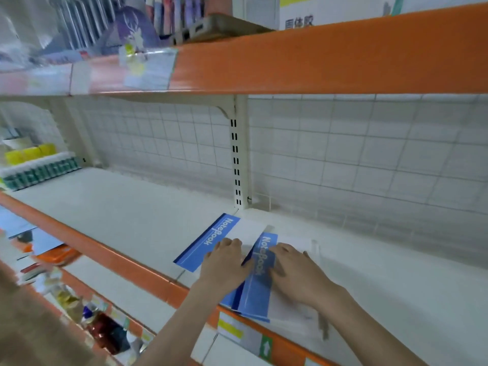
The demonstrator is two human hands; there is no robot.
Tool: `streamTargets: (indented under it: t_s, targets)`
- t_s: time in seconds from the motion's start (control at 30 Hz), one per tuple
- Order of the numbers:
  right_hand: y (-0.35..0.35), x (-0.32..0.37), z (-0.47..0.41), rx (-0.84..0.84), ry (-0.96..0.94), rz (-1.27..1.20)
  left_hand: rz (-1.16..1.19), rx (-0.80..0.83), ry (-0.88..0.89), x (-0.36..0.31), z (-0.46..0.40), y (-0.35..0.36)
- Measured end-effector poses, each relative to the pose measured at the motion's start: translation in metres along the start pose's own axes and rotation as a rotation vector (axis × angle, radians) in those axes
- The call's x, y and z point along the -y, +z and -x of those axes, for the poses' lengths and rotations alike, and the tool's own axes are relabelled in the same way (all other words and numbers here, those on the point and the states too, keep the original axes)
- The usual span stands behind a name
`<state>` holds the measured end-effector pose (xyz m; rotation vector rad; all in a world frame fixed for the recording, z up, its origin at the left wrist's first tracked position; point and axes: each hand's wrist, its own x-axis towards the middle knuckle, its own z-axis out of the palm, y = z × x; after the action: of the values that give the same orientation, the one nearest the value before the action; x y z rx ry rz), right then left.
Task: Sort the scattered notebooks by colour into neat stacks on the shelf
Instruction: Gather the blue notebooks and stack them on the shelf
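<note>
Hands (224, 262) and (293, 268) press flat on two blue notebooks (206, 241) and (260, 273) overlapping askew on the shelf (118, 215); stacking looks barely begun, no tidy pile visible.

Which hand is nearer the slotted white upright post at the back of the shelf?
Left. The left hand rests on the blue notebooks almost straight in front of the slotted white upright post; the right hand lies further out to the right.
</note>
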<state>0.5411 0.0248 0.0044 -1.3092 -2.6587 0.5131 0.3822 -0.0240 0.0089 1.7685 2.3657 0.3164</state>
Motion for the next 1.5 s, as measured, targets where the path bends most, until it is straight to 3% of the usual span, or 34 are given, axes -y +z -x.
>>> streamTargets:
  t_s: [0.17, 0.53, 0.7, 0.97, 1.13, 1.27, 1.33, 1.5]
  targets:
    - [0.018, 0.023, -0.016, -0.120, 0.070, -0.055, -0.121, 0.078, -0.026, 0.019, -0.013, -0.001]
    - [0.035, 0.028, -0.017, -0.314, 0.176, -0.040, -0.452, 0.008, 0.165, -0.003, -0.018, 0.016]
    - [0.023, 0.029, -0.027, -0.281, 0.249, -0.141, -0.346, -0.080, 0.265, -0.019, -0.016, 0.008]
    - [0.005, 0.005, -0.030, -0.399, 0.507, -0.666, -0.053, -0.098, 0.366, -0.052, -0.001, 0.007]
    - [-0.004, -0.017, -0.009, -0.371, 0.536, -0.483, 0.140, -0.059, 0.429, -0.043, 0.001, 0.003]
    - [-0.011, -0.033, 0.014, -0.346, 0.635, -0.420, 0.061, -0.131, 0.321, -0.020, -0.016, 0.000]
    - [-0.010, -0.032, 0.021, -0.315, 0.671, -0.360, 0.033, -0.091, 0.247, -0.010, -0.022, 0.002]
    - [-0.007, -0.011, 0.025, -0.336, 0.685, 0.066, 0.123, 0.032, 0.194, -0.003, -0.024, 0.011]
